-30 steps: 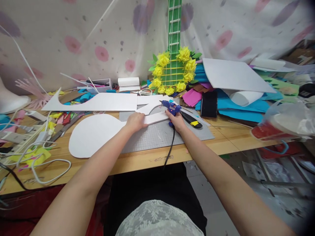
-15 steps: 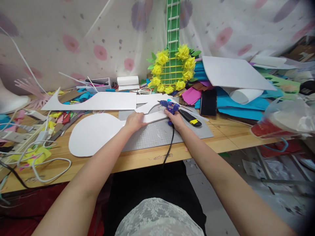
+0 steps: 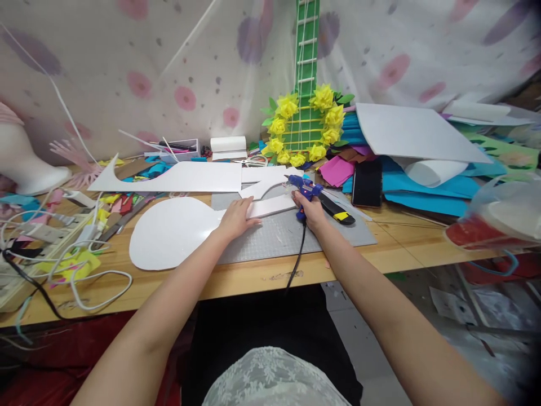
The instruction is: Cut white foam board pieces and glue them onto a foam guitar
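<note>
A white guitar-shaped board (image 3: 171,234), with a rounded body and a long narrow neck, lies flat on the grey cutting mat (image 3: 270,242) and table. My left hand (image 3: 238,219) grips its neck, the thumb on the near side and the fingers on the far side. My right hand (image 3: 311,210) is closed around a blue hot glue gun (image 3: 305,186), its nozzle pointing left above the neck's far end. Just right of it is a black and yellow utility knife (image 3: 336,208). Behind the neck lies a large white board offcut (image 3: 203,176) with a curved edge.
A green guitar model with yellow paper flowers (image 3: 306,132) stands at the back. A black phone (image 3: 367,183) and stacked coloured sheets lie to the right, near a covered red container (image 3: 482,225). White cables (image 3: 101,276) and a power strip occupy the left. The glue gun's cord (image 3: 299,254) hangs over the front edge.
The whole view has shifted slightly. My left thumb and fingers are spread wider on the neck. The glue gun stays in my right hand by the neck's far end.
</note>
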`<state>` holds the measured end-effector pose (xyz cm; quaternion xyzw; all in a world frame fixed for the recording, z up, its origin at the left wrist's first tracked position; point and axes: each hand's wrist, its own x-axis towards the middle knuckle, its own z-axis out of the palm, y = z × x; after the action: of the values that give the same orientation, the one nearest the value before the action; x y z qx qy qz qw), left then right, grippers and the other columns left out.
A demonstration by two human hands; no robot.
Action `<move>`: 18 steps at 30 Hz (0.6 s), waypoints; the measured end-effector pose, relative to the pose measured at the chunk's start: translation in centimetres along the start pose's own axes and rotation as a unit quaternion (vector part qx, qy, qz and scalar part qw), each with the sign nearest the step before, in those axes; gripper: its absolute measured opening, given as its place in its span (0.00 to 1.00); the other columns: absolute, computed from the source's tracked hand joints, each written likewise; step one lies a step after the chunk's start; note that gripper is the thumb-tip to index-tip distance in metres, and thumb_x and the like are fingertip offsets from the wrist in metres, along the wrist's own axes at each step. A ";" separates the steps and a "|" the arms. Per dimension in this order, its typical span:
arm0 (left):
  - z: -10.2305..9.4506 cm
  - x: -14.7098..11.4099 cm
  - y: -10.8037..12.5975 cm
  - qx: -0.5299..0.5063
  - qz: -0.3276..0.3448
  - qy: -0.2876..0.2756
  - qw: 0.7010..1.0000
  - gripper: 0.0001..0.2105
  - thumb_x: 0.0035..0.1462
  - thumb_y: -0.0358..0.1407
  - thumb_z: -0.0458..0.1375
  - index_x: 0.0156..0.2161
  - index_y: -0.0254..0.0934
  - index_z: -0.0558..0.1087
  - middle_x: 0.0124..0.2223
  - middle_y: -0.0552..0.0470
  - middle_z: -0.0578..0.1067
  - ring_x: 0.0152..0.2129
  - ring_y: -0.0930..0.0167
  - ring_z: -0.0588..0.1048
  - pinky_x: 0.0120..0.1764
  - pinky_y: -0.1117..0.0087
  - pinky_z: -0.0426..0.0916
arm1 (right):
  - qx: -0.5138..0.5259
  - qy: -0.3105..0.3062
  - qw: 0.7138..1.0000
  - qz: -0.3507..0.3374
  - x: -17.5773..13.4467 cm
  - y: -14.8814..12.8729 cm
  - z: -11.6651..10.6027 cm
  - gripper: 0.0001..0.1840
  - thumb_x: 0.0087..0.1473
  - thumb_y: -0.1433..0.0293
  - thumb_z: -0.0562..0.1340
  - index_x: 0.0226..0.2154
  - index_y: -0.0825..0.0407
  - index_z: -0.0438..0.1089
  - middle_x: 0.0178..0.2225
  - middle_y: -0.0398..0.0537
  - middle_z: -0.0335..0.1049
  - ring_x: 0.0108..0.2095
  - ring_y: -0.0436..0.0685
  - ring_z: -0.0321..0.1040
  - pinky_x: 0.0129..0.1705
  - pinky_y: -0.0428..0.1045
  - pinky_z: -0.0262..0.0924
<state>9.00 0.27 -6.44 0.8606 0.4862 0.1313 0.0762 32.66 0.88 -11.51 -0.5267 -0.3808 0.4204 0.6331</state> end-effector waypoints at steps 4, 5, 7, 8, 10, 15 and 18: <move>-2.5 0.1 -2.7 -0.047 -0.064 -0.003 0.997 0.19 0.55 0.41 0.52 0.52 0.38 0.66 0.54 0.48 0.68 0.52 0.68 0.64 0.54 0.66 0.57 | 0.102 0.026 0.994 0.013 0.0 -0.4 0.1 0.21 0.34 0.60 0.68 0.32 0.49 0.64 0.33 0.43 0.70 0.38 0.52 0.70 0.41 0.49 0.66; -3.2 0.1 -3.5 -0.056 -0.091 -0.011 0.994 0.18 0.57 0.41 0.50 0.51 0.38 0.67 0.53 0.49 0.69 0.51 0.68 0.66 0.53 0.67 0.59 | 0.110 0.027 0.993 0.016 0.0 -0.5 0.2 0.21 0.34 0.61 0.68 0.32 0.49 0.63 0.34 0.44 0.70 0.38 0.52 0.70 0.41 0.49 0.67; -4.5 -0.2 -4.8 -0.055 -0.117 -0.034 0.991 0.19 0.56 0.41 0.50 0.51 0.38 0.67 0.52 0.50 0.70 0.49 0.69 0.68 0.51 0.68 0.61 | 0.105 0.024 0.994 0.015 -0.1 -0.7 0.3 0.21 0.34 0.60 0.67 0.31 0.50 0.63 0.34 0.44 0.70 0.39 0.53 0.70 0.40 0.49 0.67; -4.9 -0.4 -5.2 -0.047 -0.116 -0.050 0.991 0.19 0.55 0.42 0.51 0.51 0.39 0.67 0.52 0.50 0.70 0.48 0.69 0.68 0.50 0.68 0.61 | 0.099 0.021 0.995 0.013 -0.2 -0.8 0.3 0.20 0.35 0.60 0.67 0.31 0.49 0.62 0.34 0.45 0.70 0.39 0.54 0.70 0.39 0.49 0.68; -5.2 -0.8 -5.6 -0.023 -0.087 -0.091 0.992 0.21 0.51 0.43 0.54 0.51 0.39 0.67 0.52 0.50 0.70 0.48 0.68 0.68 0.50 0.69 0.61 | 0.085 0.013 0.996 0.010 -0.3 -0.9 0.4 0.20 0.35 0.59 0.67 0.31 0.49 0.62 0.33 0.45 0.70 0.39 0.54 0.71 0.38 0.50 0.68; -4.5 -1.6 -5.3 0.035 -0.021 -0.145 0.989 0.21 0.48 0.41 0.58 0.49 0.40 0.69 0.51 0.49 0.70 0.47 0.66 0.68 0.49 0.69 0.62 | 0.060 -0.008 0.998 0.016 -0.6 -1.1 0.4 0.19 0.36 0.58 0.67 0.30 0.50 0.63 0.32 0.45 0.71 0.40 0.54 0.70 0.39 0.51 0.68; -4.2 -1.7 -5.2 0.046 -0.010 -0.142 0.989 0.21 0.48 0.40 0.57 0.50 0.40 0.68 0.51 0.47 0.69 0.48 0.66 0.67 0.49 0.68 0.61 | 0.066 -0.003 0.997 0.024 -0.6 -1.1 0.5 0.18 0.36 0.59 0.67 0.29 0.50 0.64 0.32 0.44 0.71 0.40 0.54 0.70 0.40 0.50 0.68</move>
<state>2.64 1.54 -4.03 0.8684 0.4843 -0.0153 0.1056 32.12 0.35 -10.34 -0.4914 -0.3409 0.4615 0.6553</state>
